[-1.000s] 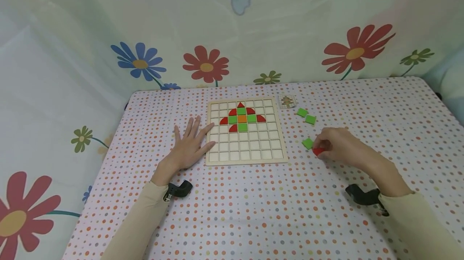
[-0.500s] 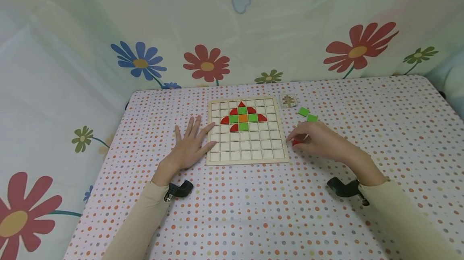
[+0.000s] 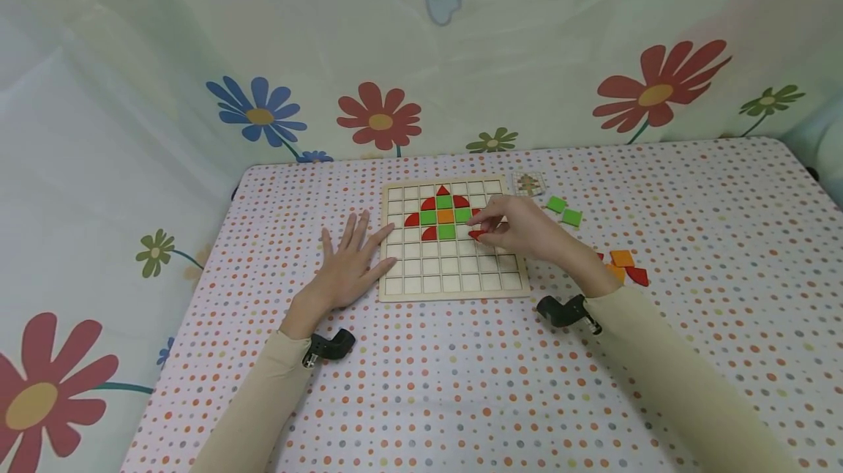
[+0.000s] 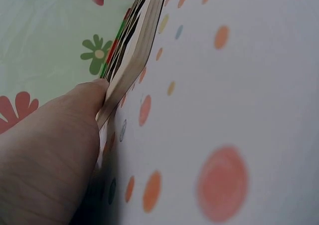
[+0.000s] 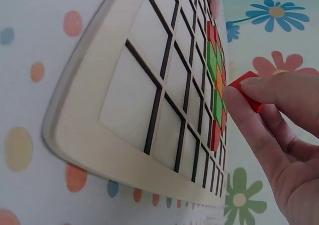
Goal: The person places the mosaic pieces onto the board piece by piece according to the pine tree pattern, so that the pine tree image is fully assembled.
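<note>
Head view: grid board [image 3: 451,265] lies flat on the dotted surface [image 3: 421,385]. Left hand [image 3: 345,272] at the board's left edge, fingers straight and spread, gripping nothing; thumb and index tips on the rim. Right hand [image 3: 527,228] over the board's right half, thumb and finger pinching a red piece [image 3: 476,236]. Piece is right of the board's lowest green tile [image 3: 446,232]; contact with the board can't be told. Right wrist view shows the same pinch. Board's upper middle: red triangle [image 3: 443,191] on top, four green tiles crosswise around an orange tile [image 3: 446,217], red pieces along the sides. Right of the board, near its upper corner: picture card [image 3: 529,183], then two loose green tiles [image 3: 572,217]. Farther right, level with its lower half: loose orange tiles [image 3: 621,258] and loose red pieces [image 3: 637,276], partly behind the right arm [image 3: 596,272].
</note>
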`<action>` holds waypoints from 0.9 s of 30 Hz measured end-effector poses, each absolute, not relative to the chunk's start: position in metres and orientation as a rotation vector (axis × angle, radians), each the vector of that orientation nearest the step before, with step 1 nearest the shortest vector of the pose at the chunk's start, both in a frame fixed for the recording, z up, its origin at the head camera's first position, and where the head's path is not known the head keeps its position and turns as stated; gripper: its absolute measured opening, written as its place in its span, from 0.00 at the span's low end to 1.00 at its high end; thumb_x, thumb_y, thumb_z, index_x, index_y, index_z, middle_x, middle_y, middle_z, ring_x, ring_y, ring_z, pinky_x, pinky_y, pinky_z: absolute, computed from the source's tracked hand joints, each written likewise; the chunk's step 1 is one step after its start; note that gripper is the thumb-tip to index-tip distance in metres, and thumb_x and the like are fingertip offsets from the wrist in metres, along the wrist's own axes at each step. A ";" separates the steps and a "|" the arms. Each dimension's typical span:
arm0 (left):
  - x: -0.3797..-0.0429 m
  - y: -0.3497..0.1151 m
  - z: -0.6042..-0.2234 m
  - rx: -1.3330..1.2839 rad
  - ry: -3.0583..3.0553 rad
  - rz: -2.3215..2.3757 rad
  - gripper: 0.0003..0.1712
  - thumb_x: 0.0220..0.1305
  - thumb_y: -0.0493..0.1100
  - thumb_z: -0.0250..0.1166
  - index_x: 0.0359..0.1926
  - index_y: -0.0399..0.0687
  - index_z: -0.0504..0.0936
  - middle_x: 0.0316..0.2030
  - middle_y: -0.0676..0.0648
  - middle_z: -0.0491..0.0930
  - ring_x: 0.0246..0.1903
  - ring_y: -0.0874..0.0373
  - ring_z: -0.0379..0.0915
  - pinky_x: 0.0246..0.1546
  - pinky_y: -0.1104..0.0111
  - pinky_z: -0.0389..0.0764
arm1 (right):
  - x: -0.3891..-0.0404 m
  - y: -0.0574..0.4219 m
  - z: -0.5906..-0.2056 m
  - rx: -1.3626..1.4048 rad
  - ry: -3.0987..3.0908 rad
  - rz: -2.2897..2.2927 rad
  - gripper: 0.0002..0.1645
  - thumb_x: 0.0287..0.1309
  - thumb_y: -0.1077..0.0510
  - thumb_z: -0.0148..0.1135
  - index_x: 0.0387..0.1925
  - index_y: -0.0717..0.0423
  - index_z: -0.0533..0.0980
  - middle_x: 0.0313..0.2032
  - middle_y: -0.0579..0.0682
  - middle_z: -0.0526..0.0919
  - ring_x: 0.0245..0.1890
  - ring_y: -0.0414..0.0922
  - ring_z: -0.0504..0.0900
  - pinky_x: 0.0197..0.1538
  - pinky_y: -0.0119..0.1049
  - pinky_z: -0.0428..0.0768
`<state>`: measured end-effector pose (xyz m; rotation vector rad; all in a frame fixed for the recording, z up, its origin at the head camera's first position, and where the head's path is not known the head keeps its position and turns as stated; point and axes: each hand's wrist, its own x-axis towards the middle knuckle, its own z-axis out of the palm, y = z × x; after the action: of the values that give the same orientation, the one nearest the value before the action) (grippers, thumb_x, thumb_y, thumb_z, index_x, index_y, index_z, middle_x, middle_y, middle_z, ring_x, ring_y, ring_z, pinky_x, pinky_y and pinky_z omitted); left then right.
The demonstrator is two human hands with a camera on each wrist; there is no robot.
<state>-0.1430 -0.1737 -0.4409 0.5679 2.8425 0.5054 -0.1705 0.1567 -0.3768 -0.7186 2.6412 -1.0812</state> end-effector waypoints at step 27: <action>-0.143 -0.173 -0.442 0.565 2.844 0.499 0.40 0.80 0.66 0.48 0.85 0.61 0.51 0.84 0.40 0.30 0.82 0.42 0.18 0.69 0.29 0.20 | -0.187 0.139 -0.389 -0.701 2.598 -1.164 0.08 0.64 0.68 0.71 0.44 0.65 0.87 0.41 0.55 0.87 0.41 0.50 0.82 0.48 0.43 0.81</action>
<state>-0.1431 -0.1735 -0.4416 0.5646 2.8439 0.4987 -0.1874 0.1394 -0.3888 -0.7006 2.5985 -1.1643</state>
